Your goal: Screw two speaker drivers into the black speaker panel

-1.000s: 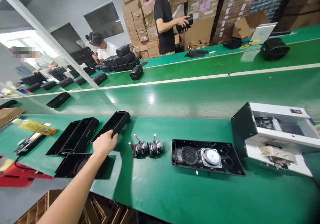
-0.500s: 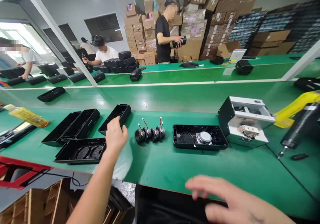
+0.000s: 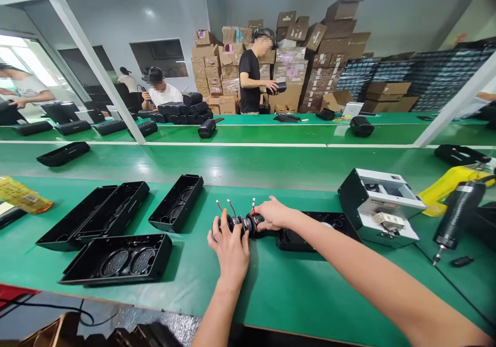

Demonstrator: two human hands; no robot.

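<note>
A row of small round speaker drivers with red-and-white wire leads stands on the green bench. Over the left part of this row my left hand curls, its fingers wrapped around the drivers. At the right end, my right hand grips the last driver between thumb and fingers. Partly hidden behind my right forearm is a black speaker casing; a pale driver inside barely shows. To the left lie other open casings: one with two round grilles, one behind it, and a side-by-side pair.
A white-and-black machine stands right, beside a black electric screwdriver and a yellow object. A yellow-labelled bottle lies left. Across the green conveyor, co-workers handle black speakers; stacked cartons rise behind.
My left hand has moved right, from the casings onto the driver row. My right hand has reached forward from the near edge and taken hold of the end driver. The view has shifted.
</note>
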